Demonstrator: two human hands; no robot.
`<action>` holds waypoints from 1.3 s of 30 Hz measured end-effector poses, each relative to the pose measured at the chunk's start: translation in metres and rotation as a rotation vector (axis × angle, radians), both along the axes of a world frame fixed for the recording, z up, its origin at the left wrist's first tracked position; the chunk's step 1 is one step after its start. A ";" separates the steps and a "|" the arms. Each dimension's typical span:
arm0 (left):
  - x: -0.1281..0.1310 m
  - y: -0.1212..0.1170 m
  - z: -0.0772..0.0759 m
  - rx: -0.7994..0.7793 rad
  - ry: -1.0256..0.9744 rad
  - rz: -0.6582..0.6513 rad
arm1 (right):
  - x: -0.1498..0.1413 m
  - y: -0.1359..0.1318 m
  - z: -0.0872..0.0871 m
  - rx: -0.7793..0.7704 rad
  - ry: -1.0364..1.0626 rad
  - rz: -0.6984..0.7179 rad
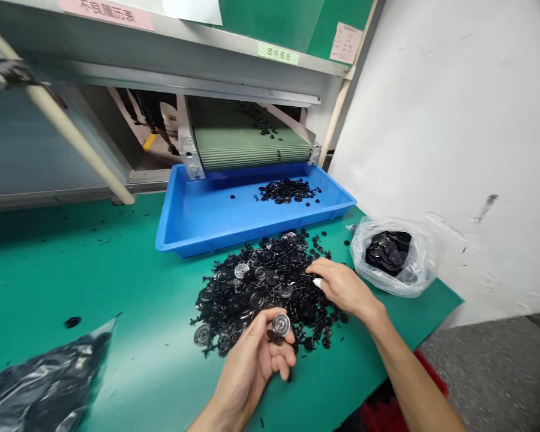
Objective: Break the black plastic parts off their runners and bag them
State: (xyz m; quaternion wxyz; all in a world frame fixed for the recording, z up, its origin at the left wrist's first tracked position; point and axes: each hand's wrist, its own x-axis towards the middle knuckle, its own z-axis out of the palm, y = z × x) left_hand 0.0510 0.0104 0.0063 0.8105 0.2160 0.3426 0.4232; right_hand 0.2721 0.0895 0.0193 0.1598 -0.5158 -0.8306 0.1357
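Note:
A heap of small black plastic parts point(252, 282), round ribbed discs mixed with thin branching pieces, lies on the green table. In front of the heap, my left hand point(261, 354) is turned palm up, its fingers curled around a few round black plastic discs point(281, 324); the top one faces up and shines. My right hand point(339, 285) reaches over the right side of the heap from the right, with thumb and fingers pinched together. A white cover sits on one of its fingertips. Whatever is between those fingertips is hidden or too small to name.
Behind the heap stands a blue tray point(198, 237) with more black parts, under the end of a green conveyor belt point(252, 135). An open clear bag point(407, 285) of black discs is at right, beside the white wall. Another filled bag point(45, 384) lies front left.

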 end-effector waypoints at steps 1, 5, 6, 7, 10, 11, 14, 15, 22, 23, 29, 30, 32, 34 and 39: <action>0.000 0.000 0.000 0.007 0.003 -0.005 | 0.001 0.000 -0.002 0.008 0.008 -0.005; 0.001 -0.003 -0.002 0.030 0.032 -0.017 | 0.002 -0.001 -0.011 0.094 0.063 -0.102; 0.001 -0.003 -0.001 0.031 0.038 -0.017 | 0.002 -0.001 -0.013 0.123 0.088 -0.132; 0.001 -0.003 -0.001 0.031 0.044 -0.015 | 0.001 -0.001 -0.015 0.150 0.119 -0.154; 0.001 -0.004 0.000 0.031 0.061 -0.019 | 0.000 -0.004 -0.013 0.180 0.247 -0.201; 0.001 -0.004 0.001 0.032 0.066 -0.023 | -0.001 -0.006 -0.012 0.154 0.307 -0.230; 0.001 -0.004 0.002 0.035 0.072 -0.032 | -0.003 -0.014 -0.007 -0.043 0.555 -0.351; 0.001 -0.004 0.002 0.038 0.071 -0.032 | -0.005 -0.018 -0.006 -0.125 0.645 -0.378; 0.000 -0.008 -0.003 0.084 0.082 -0.033 | -0.028 -0.057 -0.004 -0.493 1.024 -0.406; 0.000 -0.008 -0.003 0.097 0.085 -0.029 | -0.032 -0.063 -0.004 -0.528 1.039 -0.399; 0.002 -0.008 0.001 0.127 0.117 -0.027 | -0.051 -0.084 -0.009 -0.591 1.073 -0.281; 0.002 -0.008 0.001 0.122 0.123 -0.026 | -0.054 -0.086 -0.010 -0.565 1.083 -0.261; 0.003 -0.007 -0.001 0.113 0.143 -0.035 | -0.059 -0.088 -0.012 -0.503 1.088 -0.223; 0.003 -0.007 -0.003 0.113 0.181 -0.060 | -0.063 -0.090 -0.012 -0.435 1.021 -0.197; 0.001 -0.008 -0.008 0.172 0.366 -0.095 | -0.065 -0.095 -0.003 -0.248 0.653 -0.183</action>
